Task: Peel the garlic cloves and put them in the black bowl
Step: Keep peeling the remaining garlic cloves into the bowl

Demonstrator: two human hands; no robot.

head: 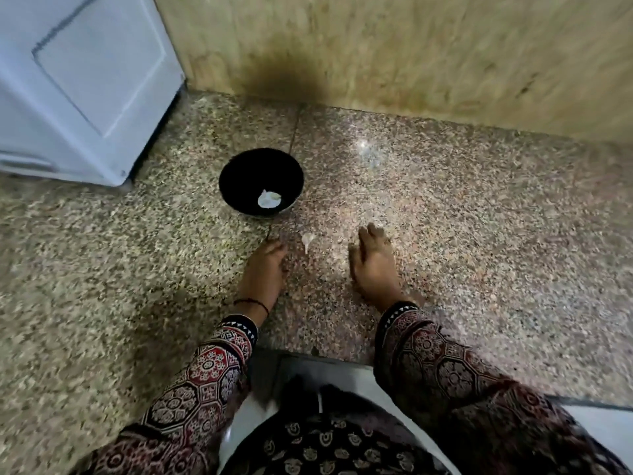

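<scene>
A black bowl (236, 176) stands on the speckled granite counter (445, 217) and holds some pale garlic (269, 199) near its front wall. A single unpeeled garlic clove (307, 241) lies on the counter just in front of the bowl. My left hand (263, 272) rests on the counter to the left of the clove, its fingertips blurred and close to it, holding nothing I can make out. On the right of the clove, my right hand (371, 260) lies flat with straight fingers, a short way from it.
A white appliance (82, 87) stands at the back left of the counter. A beige wall with a dark stain (291, 73) runs behind the bowl. The counter's front edge (342, 358) is below my patterned sleeves.
</scene>
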